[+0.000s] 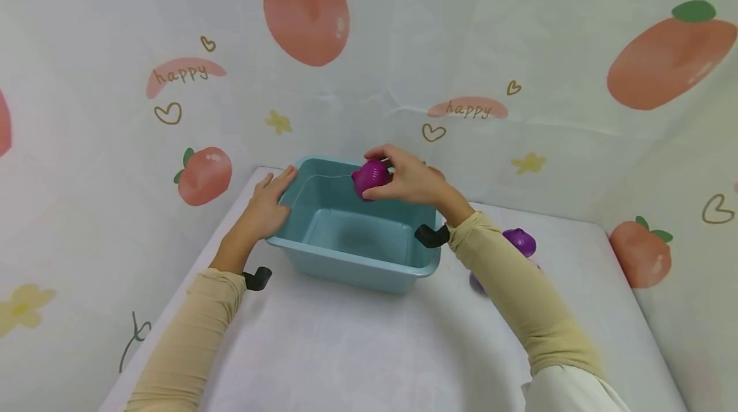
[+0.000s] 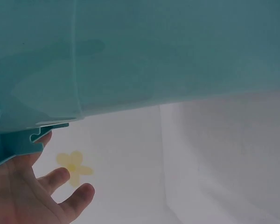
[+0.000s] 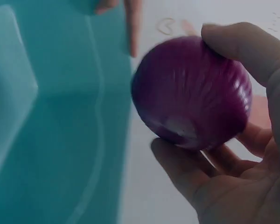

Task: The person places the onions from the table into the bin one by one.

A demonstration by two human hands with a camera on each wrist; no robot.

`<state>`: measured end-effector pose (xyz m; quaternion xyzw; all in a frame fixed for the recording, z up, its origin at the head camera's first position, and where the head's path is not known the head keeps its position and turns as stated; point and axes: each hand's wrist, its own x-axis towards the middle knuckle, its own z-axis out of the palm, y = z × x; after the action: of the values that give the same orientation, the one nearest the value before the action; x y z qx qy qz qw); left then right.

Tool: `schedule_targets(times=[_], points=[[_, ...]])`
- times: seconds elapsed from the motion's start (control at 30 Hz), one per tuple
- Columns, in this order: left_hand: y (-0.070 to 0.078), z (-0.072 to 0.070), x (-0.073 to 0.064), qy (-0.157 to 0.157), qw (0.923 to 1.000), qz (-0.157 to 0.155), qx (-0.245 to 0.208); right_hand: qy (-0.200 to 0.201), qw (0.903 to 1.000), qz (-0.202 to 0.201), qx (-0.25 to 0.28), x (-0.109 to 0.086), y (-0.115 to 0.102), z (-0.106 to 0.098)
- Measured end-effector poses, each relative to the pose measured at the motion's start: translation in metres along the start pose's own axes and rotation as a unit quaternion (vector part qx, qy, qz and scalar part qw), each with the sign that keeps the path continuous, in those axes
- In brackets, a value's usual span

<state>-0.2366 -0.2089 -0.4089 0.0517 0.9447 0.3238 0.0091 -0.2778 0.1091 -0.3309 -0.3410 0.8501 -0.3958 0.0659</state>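
In the head view, my right hand [image 1: 410,179] holds a purple onion [image 1: 371,180] between thumb and fingers, thumb on the side nearer me and fingers on the far side. The onion shows over the back part of the blue basin [image 1: 352,261]; its pointed tip faces left, away from my palm, so its axis runs roughly sideways. I judge that what counts here is its height above the basin's floor, and I cannot measure that. My left hand [image 1: 266,208] lies at the basin's left rim, well apart from the onion. Two more onions [image 1: 521,242] sit on the white table [image 1: 346,341] to the right, partly behind my right forearm; my right hand is the nearer one to them.

In the left wrist view, the basin's outer wall fills the top, and my left fingers spread loosely beside and under the rim, not clenched.

In the right wrist view, my thumb and fingertips grasp the onion from opposite sides. Its body overlaps the basin's edge, with the hollow beside it, away from my palm.
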Motion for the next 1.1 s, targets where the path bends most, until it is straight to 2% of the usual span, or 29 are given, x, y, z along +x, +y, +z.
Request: schedule_targets(times=[0.17, 0.43, 0.77, 0.93, 1.1], points=[[-0.003, 0.001, 0.002, 0.007, 0.9998, 0.000, -0.018, -0.035, 0.9993, 0.000, 0.008, 0.027, 0.014, 0.031], [-0.006, 0.003, 0.005, 0.004, 0.9998, 0.003, -0.019, -0.079, 0.9949, 0.046, 0.043, 0.056, 0.034, 0.065], [-0.008, -0.001, 0.003, 0.001, 0.9997, 0.008, -0.025, -0.140, 0.9880, 0.065, -0.010, 0.089, 0.031, 0.086], [-0.008, 0.001, 0.006, 0.008, 0.9990, 0.015, -0.041, -0.178, 0.9817, 0.062, -0.030, 0.097, 0.032, 0.099], [-0.008, 0.001, 0.005, 0.004, 0.9986, 0.008, -0.051, -0.217, 0.9723, 0.078, -0.038, 0.096, 0.043, 0.105]])
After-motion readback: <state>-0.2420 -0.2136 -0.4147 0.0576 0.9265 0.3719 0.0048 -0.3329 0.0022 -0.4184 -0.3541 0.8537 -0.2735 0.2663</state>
